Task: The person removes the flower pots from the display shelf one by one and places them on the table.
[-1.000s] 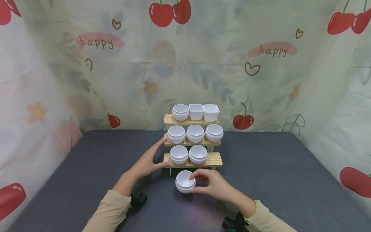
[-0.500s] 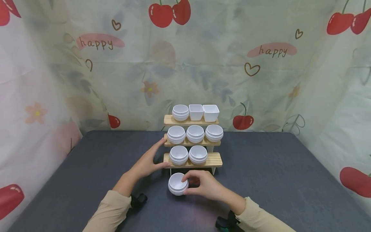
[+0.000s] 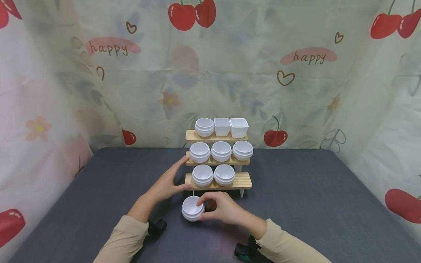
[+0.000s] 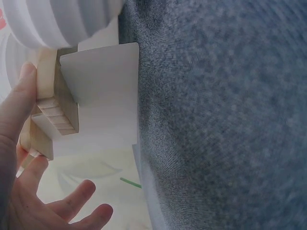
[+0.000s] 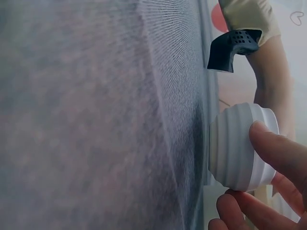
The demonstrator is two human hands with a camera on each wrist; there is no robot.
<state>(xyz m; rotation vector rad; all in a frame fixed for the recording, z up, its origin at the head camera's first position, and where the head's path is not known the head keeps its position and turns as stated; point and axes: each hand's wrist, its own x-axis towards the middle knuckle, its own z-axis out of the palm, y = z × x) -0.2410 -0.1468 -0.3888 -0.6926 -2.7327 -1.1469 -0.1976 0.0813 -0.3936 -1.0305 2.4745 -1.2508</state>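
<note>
A three-tier wooden display stand (image 3: 242, 179) holds several small white bowls in the head view. My left hand (image 3: 166, 184) grips the stand's left side. Its thumb lies on the lowest board and a fingertip touches the middle board; the other fingers extend loosely in the left wrist view (image 4: 53, 203). My right hand (image 3: 227, 209) pinches a round ribbed white bowl (image 3: 192, 209) by its right side, thumb and fingers at the rim. That bowl is upright in front of the stand, low over the table. In the right wrist view the bowl (image 5: 235, 148) shows its ridged wall.
Two round bowls (image 3: 224, 175) stand on the lowest board, with bare wood right of them. The middle board carries three round bowls (image 3: 221, 151). On the top board are one round bowl (image 3: 204, 127) and two square ones (image 3: 239, 128). A dark cloth (image 3: 296, 204) covers the table; patterned curtains (image 3: 230, 47) surround it.
My right hand has moved left with the round bowl, from in front of the stand's middle to near its left end. My left hand has stayed on the stand.
</note>
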